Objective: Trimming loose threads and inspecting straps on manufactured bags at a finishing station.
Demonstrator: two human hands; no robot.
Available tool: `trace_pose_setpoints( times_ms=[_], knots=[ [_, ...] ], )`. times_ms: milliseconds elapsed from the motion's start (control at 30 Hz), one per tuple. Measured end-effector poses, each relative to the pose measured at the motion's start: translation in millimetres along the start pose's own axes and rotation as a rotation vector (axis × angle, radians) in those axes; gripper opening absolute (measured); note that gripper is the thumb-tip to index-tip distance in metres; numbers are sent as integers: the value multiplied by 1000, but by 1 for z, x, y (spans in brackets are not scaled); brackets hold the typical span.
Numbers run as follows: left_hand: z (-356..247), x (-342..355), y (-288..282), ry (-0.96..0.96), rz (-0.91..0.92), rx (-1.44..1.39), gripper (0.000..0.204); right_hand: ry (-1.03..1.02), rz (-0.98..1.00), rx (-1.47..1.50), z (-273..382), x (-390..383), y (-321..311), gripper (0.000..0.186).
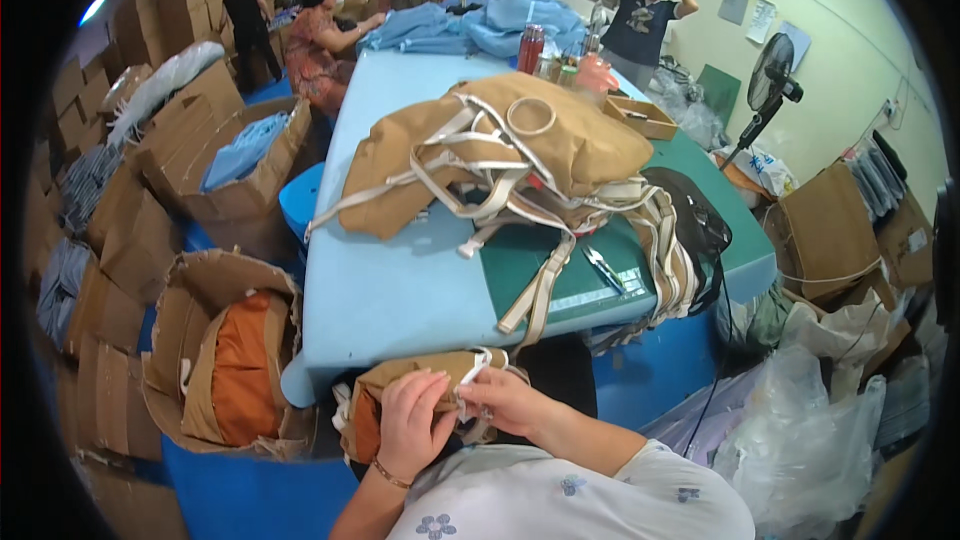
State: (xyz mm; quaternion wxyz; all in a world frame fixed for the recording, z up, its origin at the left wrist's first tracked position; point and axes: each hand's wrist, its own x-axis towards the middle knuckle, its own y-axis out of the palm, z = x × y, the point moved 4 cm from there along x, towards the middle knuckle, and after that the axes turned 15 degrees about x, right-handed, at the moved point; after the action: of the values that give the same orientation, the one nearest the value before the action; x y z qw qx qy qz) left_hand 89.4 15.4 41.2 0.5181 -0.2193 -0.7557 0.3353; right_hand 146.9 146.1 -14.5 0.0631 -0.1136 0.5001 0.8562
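Observation:
A tan cloth bag (385,377) with white straps and an orange-brown part lies in my lap, at the table's near edge. My left hand (410,422) is laid over its left side, fingers together and bent onto the fabric, thumb toward the middle. Close beside it, my right hand (508,402) pinches a white strap (482,364) of the bag between thumb and fingers. The fingertips partly hide what else is at that spot. On the table beyond lies a larger heap of tan fabric (570,135) with tangled white-edged straps.
Thread snips (604,271) lie on the green mat (520,270) near a black bag (693,215). A carton (165,370) with orange-brown cloth stands at my left. Clear plastic bags (800,440) and a black fan (775,75) are at right. Several people are around the far table end.

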Motion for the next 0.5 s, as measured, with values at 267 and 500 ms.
trace_pose_setpoints(
  times_ms=[267, 500],
  knots=[
    [4, -13, 18, 48, -65, -62, 46, 71, 41, 31, -7, 3, 6, 12],
    [-4, 4, 1, 148, 11, -51, 39, 94, 120, -71, 9, -17, -6, 15]
  ],
)
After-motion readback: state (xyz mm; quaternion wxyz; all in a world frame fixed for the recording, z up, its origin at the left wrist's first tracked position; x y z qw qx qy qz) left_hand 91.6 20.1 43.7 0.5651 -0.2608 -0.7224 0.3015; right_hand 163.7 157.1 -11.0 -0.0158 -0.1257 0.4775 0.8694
